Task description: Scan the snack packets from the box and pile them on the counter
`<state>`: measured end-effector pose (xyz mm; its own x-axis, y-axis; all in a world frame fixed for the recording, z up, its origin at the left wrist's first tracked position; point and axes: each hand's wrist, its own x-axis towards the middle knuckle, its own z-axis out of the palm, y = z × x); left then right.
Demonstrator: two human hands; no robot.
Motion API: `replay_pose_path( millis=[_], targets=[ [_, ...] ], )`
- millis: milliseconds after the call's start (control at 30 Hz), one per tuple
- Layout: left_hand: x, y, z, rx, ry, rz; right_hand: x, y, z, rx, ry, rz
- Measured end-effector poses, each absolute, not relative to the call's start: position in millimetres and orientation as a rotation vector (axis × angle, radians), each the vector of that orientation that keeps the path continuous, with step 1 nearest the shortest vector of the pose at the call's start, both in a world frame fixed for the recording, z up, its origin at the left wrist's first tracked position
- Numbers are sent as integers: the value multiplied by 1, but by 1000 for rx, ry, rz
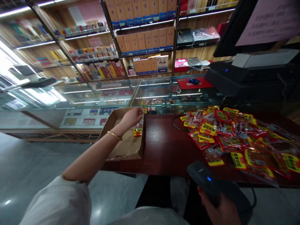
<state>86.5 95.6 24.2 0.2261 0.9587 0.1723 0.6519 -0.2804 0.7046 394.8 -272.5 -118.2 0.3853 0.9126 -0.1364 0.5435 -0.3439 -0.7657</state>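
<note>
Brown cardboard box (124, 145) sits at the dark-red surface's (161, 140) left edge; by its far right corner the left hand (131, 117) bunches its fingers above one packet (137, 131), grip unclear. The right hand (221, 207) clamps a scanner (202, 178) at the near edge. Packets (219, 128) heap toward the right edge.

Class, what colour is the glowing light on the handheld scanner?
The scanner has a blue light, seen best in the head view.

Pale grey sleeve (62, 200), gold bangle (114, 135)
</note>
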Motion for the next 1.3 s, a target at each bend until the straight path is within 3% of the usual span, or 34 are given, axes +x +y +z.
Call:
replay_pose_path(
  millis=[133,333,500,667,800,1000,1167,1300],
  targets=[
    [23,121,1,1942,1591,723,377,-266,-106,-1928,-1285,705],
    [4,119,-22,1956,1644,598,373,-271,-106,-1891,-1374,629],
    [8,89,22,2051,1606,682,377,-280,-111,-1915,-1373,616],
    [74,-9,56,1694,1092,668,371,-277,-105,-1886,-1264,566],
    [144,-63,4,1434,810,480,367,-270,-86,-1825,-1264,561],
    [186,-62,-86,1315,769,586,368,-269,-72,-1741,-1376,641],
    [173,-58,-103,1073,658,290,368,-268,-80,-1757,-1371,662],
    [170,-50,-101,980,532,280,365,-261,-80,-1740,-1373,692]
  ],
)
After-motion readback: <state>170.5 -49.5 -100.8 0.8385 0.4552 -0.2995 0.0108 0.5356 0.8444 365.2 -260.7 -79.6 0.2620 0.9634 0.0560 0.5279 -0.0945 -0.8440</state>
